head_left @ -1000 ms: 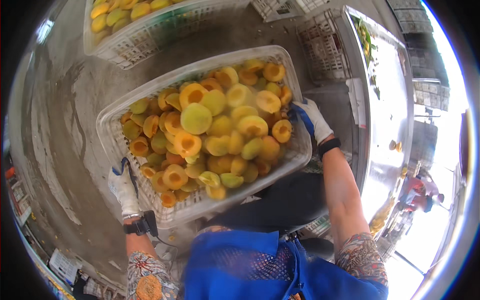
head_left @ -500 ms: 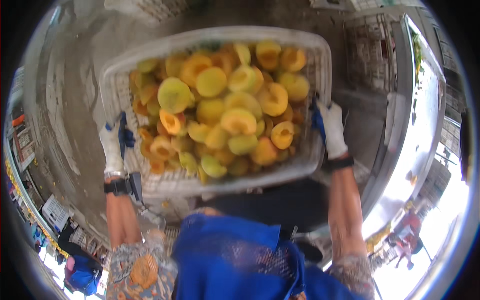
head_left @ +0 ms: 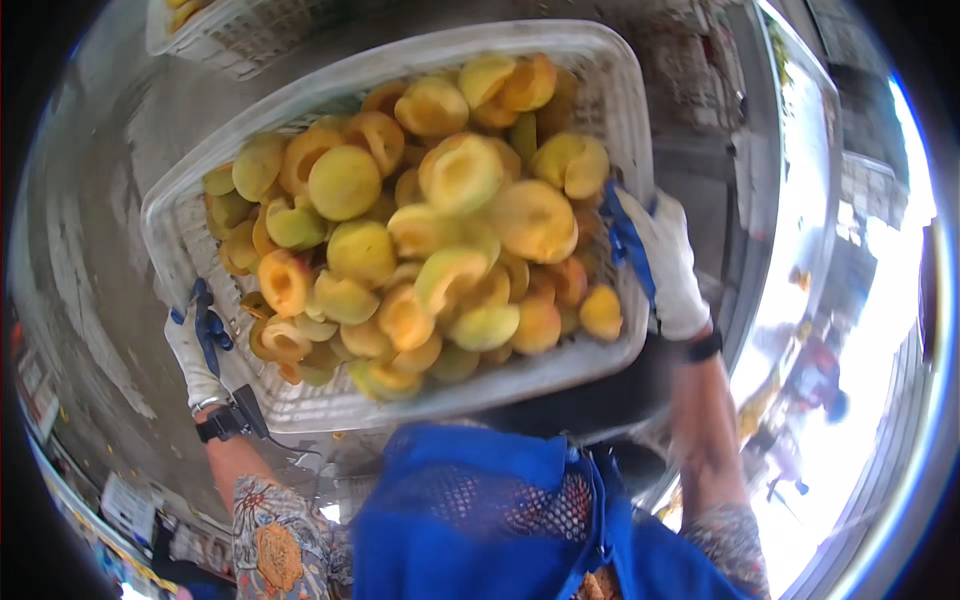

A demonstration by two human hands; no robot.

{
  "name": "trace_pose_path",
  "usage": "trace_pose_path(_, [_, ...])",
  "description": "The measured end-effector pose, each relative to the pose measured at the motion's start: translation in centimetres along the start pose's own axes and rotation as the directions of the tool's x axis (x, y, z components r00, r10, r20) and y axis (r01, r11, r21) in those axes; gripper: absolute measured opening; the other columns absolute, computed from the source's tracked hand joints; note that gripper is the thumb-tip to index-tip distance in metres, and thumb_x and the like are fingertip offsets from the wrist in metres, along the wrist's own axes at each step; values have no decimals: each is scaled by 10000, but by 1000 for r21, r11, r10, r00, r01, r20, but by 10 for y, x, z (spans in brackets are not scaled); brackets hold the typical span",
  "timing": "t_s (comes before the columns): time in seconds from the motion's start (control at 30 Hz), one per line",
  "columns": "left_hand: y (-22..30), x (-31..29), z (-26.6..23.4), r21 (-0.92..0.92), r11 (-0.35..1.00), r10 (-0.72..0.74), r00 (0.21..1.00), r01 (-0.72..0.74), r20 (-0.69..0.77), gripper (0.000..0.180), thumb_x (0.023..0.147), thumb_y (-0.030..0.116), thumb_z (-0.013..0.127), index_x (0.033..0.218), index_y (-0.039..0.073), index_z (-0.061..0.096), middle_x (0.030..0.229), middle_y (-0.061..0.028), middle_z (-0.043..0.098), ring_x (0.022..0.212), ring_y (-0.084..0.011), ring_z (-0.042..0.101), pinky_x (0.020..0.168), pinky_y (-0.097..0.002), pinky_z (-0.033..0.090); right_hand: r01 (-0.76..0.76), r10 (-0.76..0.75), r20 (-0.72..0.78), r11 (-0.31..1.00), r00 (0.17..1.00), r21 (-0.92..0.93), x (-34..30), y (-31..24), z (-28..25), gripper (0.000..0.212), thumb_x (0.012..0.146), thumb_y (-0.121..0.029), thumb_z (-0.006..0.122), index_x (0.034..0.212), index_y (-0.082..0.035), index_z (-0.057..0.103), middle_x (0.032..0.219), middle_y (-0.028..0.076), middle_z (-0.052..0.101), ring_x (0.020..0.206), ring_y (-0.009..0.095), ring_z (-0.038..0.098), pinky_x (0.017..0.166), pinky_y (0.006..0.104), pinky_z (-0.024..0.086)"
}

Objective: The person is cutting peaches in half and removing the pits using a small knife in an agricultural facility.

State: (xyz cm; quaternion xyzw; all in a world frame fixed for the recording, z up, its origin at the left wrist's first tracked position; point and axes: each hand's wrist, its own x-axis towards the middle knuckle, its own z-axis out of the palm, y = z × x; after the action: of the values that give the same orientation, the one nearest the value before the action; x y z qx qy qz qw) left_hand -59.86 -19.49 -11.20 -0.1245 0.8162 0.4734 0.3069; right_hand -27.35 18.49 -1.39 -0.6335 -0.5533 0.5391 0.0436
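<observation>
A large white plastic crate [head_left: 634, 110] is held up in front of me, its left end lower in view than its right. Yellow peach halves [head_left: 345, 183] are heaped inside, several showing the hollow where the stone was. My left hand [head_left: 192, 352], in a white glove with blue-coated fingers, is closed on the crate's left end. At the opposite end my right hand [head_left: 668, 262], gloved the same way, grips the side wall. Both hands' fingertips curl over to the inside, beside the fruit.
Another white crate [head_left: 250, 38] with yellow fruit stands on the concrete floor [head_left: 110, 180] at the far left. A long, bright metal-edged table [head_left: 808, 150] runs along my right. Beyond it, at the right, are blurred people [head_left: 815, 375]. My blue apron [head_left: 450, 520] is below the crate.
The crate has come closer and tilted, its left end shifting left and down in view. Both hands have kept their hold. Another crate with fruit has come into view at the far left.
</observation>
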Motion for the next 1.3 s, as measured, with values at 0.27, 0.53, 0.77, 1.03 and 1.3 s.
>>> trace_pose_path(0.27, [18,-5,35,22,999,35,999,-36,32,262,888,259,688,781,54,563,564,-17,515,390,-112,464,354,-275,366,5,-9,-68,998,998,-70,71,78,-3,337,911,-325,649,979,2,612,740,42,610,537,96,516,480,272,442])
trace_pose_path(0.53, [-9,18,-18,-59,998,40,999,-38,30,175,914,218,627,944,50,663,576,-1,527,416,-101,481,371,-250,364,11,-13,-28,998,1000,-59,-4,18,16,294,916,-293,644,974,-5,625,720,37,607,532,103,530,471,269,441])
trace_pose_path(0.77, [14,13,32,141,982,119,992,-124,44,252,900,292,675,859,48,630,556,0,502,394,-101,442,356,-264,341,61,-71,-111,994,991,-91,87,109,-11,308,914,-361,652,888,-54,645,717,33,633,535,97,556,462,255,450])
trace_pose_path(1.03, [-6,23,-13,7,999,47,999,-47,-3,186,921,236,638,883,54,628,552,9,489,372,-108,411,338,-268,325,124,-122,21,963,992,-240,11,35,2,499,892,-459,604,1015,22,651,785,204,663,762,371,660,695,418,503])
trace_pose_path(1.3, [16,15,27,99,993,68,997,-71,35,214,901,234,650,923,22,641,544,2,498,384,-104,441,337,-260,337,-4,-4,-97,996,995,-85,76,95,-2,328,928,-349,628,880,-25,633,670,23,588,501,107,527,450,272,424])
